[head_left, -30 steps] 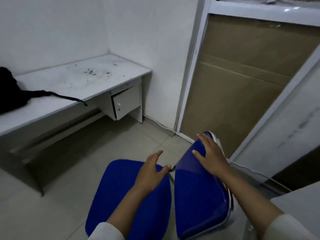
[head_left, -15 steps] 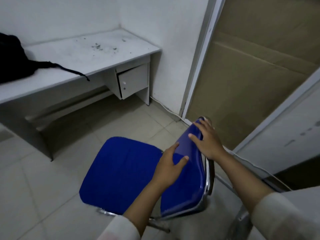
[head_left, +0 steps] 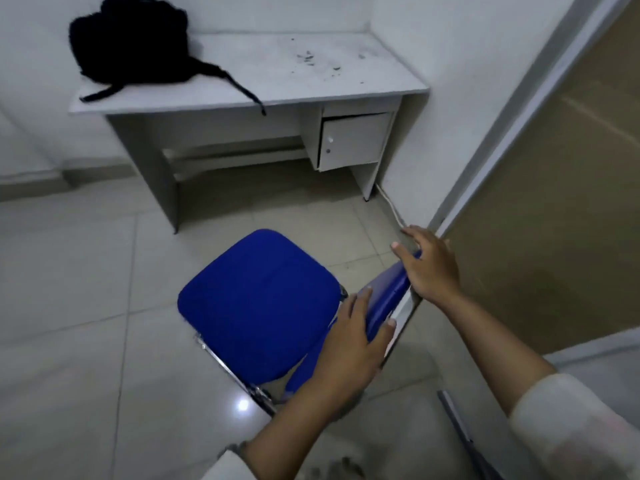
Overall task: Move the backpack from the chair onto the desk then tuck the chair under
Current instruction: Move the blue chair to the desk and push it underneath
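The backpack [head_left: 130, 43] lies on the bench [head_left: 284, 81], at its left end, one strap hanging over the front edge. The chair [head_left: 258, 306] stands on the floor in front of the bench, apart from it. Both hands grip the chair's backrest: the left hand [head_left: 353, 344] low on it, the right hand [head_left: 431, 266] at its top.

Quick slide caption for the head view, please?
Backpack on desk; both hands, left and right, grip the blue chair backrest.
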